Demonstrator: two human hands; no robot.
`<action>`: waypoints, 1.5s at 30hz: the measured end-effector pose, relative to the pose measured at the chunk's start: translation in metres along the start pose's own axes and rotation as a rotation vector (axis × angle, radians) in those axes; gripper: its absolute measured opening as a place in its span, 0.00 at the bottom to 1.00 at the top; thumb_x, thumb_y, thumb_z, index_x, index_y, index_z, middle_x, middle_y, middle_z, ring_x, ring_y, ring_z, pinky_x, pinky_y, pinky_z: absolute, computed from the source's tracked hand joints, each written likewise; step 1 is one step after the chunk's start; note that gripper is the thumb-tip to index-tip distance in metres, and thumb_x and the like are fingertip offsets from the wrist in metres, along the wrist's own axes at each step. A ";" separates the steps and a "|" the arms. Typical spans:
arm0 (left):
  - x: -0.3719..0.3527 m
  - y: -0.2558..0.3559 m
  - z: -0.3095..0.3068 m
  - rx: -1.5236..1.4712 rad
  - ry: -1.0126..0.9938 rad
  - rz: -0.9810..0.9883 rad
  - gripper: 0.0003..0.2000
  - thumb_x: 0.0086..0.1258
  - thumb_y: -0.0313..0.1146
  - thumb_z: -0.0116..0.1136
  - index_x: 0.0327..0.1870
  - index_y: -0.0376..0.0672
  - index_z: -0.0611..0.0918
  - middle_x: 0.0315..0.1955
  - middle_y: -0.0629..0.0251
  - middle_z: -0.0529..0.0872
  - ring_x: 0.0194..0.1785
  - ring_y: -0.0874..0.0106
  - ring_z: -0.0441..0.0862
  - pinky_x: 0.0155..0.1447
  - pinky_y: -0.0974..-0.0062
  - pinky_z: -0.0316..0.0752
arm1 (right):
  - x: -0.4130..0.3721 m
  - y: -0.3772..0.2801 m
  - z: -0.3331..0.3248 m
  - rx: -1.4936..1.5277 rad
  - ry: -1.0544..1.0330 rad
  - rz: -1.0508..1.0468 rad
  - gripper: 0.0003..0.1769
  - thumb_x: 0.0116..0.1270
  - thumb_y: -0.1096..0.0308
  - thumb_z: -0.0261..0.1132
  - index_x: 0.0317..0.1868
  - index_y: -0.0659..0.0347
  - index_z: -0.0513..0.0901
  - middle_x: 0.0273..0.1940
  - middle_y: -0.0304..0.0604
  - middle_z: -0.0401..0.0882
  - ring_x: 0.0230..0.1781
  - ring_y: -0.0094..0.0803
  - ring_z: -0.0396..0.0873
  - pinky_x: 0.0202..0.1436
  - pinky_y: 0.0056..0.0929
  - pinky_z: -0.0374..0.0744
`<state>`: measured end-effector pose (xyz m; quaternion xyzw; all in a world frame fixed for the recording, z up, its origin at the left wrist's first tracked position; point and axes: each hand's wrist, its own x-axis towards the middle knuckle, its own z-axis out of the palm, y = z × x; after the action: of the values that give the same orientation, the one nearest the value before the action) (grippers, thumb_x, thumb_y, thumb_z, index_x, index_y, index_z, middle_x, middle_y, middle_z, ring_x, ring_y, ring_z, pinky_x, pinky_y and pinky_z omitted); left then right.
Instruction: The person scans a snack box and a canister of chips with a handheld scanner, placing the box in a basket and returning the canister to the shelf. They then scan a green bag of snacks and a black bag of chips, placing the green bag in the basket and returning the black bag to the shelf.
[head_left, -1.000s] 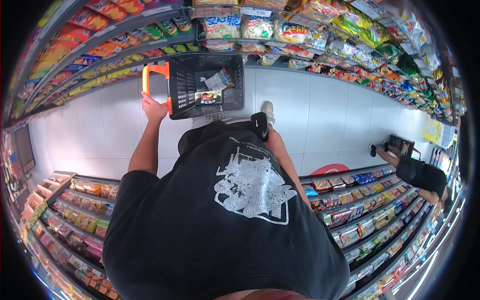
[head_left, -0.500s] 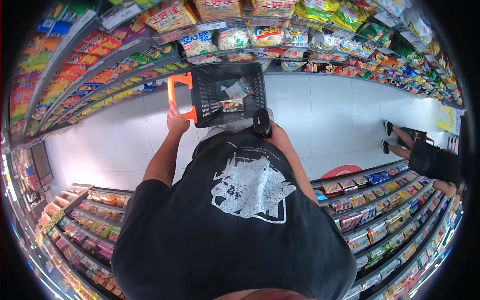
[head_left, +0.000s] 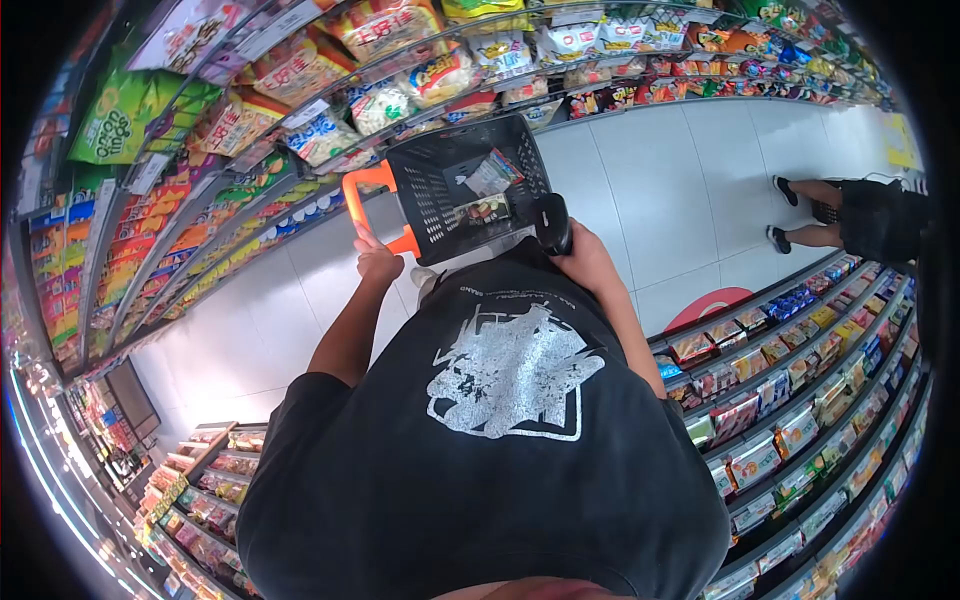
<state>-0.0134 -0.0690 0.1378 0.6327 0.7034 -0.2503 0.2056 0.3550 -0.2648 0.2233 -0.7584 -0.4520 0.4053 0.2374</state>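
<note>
Since the earlier frame the basket [head_left: 428, 212] has shifted right and the shelves [head_left: 215, 215] left of it loom closer. The left hand [head_left: 378, 263] is closed round its orange handle [head_left: 362, 186] to steer; the right hand [head_left: 586, 262] grips a black handheld device [head_left: 553, 222] beside the basket's near corner. Packets [head_left: 490, 176] lie inside

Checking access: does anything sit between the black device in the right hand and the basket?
Nothing visible does. The right hand holds the device right next to the basket, at its near rim. The left hand grips the orange handle on the other side.
</note>
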 end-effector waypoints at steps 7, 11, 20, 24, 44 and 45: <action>-0.019 0.068 0.013 0.088 0.027 0.107 0.63 0.63 0.36 0.68 0.81 0.35 0.25 0.65 0.47 0.68 0.57 0.53 0.85 0.59 0.62 0.81 | -0.003 0.022 -0.037 -0.002 0.044 0.005 0.29 0.56 0.68 0.75 0.59 0.63 0.79 0.51 0.61 0.86 0.54 0.59 0.83 0.58 0.48 0.81; -0.023 0.100 0.022 0.172 0.019 0.212 0.61 0.63 0.35 0.67 0.81 0.34 0.26 0.63 0.48 0.70 0.56 0.55 0.86 0.58 0.62 0.82 | 0.003 0.028 -0.041 -0.003 0.003 -0.079 0.30 0.55 0.67 0.74 0.59 0.63 0.77 0.52 0.62 0.84 0.55 0.60 0.82 0.59 0.50 0.80; -0.027 0.144 0.009 0.050 -0.169 0.687 0.29 0.72 0.40 0.60 0.74 0.64 0.69 0.55 0.48 0.86 0.61 0.50 0.84 0.64 0.51 0.78 | 0.018 0.023 -0.036 -0.012 -0.005 -0.123 0.31 0.54 0.69 0.74 0.59 0.65 0.78 0.52 0.62 0.84 0.56 0.60 0.82 0.60 0.49 0.80; -0.031 0.156 0.014 0.112 -0.101 0.709 0.29 0.70 0.39 0.60 0.73 0.67 0.70 0.54 0.50 0.86 0.59 0.50 0.85 0.62 0.51 0.78 | 0.021 0.015 -0.037 -0.011 -0.043 -0.162 0.34 0.54 0.68 0.76 0.62 0.65 0.77 0.53 0.62 0.84 0.56 0.60 0.82 0.60 0.47 0.80; -0.034 0.131 0.023 0.083 0.065 0.530 0.24 0.66 0.42 0.63 0.63 0.53 0.72 0.51 0.50 0.85 0.52 0.50 0.87 0.54 0.51 0.80 | 0.022 0.023 -0.033 -0.063 -0.109 -0.154 0.35 0.51 0.70 0.77 0.61 0.65 0.76 0.53 0.61 0.84 0.57 0.60 0.81 0.61 0.49 0.80; -0.036 0.128 0.020 0.078 0.063 0.512 0.24 0.66 0.42 0.64 0.62 0.53 0.72 0.52 0.50 0.85 0.52 0.50 0.87 0.54 0.51 0.81 | 0.023 0.022 -0.033 -0.058 -0.111 -0.163 0.35 0.51 0.70 0.77 0.61 0.65 0.77 0.53 0.61 0.84 0.57 0.60 0.81 0.61 0.49 0.80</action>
<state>0.1172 -0.1001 0.1326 0.8050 0.5163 -0.1973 0.2155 0.3991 -0.2544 0.2166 -0.7020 -0.5362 0.4129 0.2220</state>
